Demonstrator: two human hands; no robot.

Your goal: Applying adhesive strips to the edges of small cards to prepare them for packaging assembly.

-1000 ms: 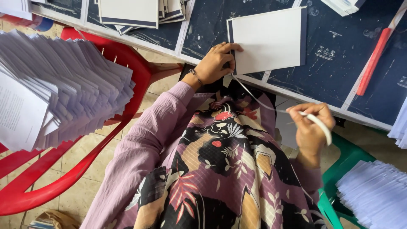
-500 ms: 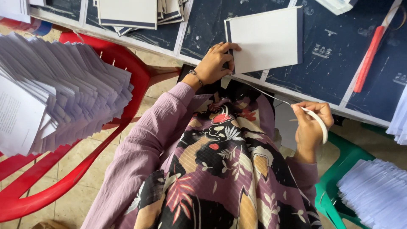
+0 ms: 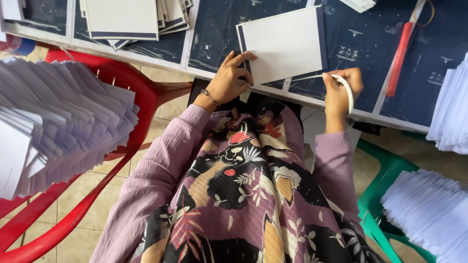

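The white card (image 3: 285,44), edged in dark blue along its left and right sides, is laid flat on the bench (image 3: 370,44) near the front edge, a little tilted. Its lower left corner is pressed down by the left hand (image 3: 229,80), whose fingers are spread over the corner and the bench beside it; a thin bracelet is worn at that wrist. A narrow white strip (image 3: 347,90) is pinched between thumb and fingers of the right hand (image 3: 341,90), which is closed on it just beside the card's lower right corner. The strip is curved in a loop over the hand, and one end is stretched leftward along the card's lower edge; whether it is stuck to the card cannot be told.

The bench is covered with dark blue printed sheets separated by white borders. A pile of similar white cards (image 3: 122,19) is stacked at the far left of the bench, and a long red stick (image 3: 399,58) is laid to the right of the card, well apart from it. A red plastic chair (image 3: 122,87) to the left is loaded with a fanned heap of white papers (image 3: 58,122). To the right, a green stool (image 3: 385,195) is seen with more white paper stacks (image 3: 429,209) beside it. Lilac sleeves and a flowered garment are worn.
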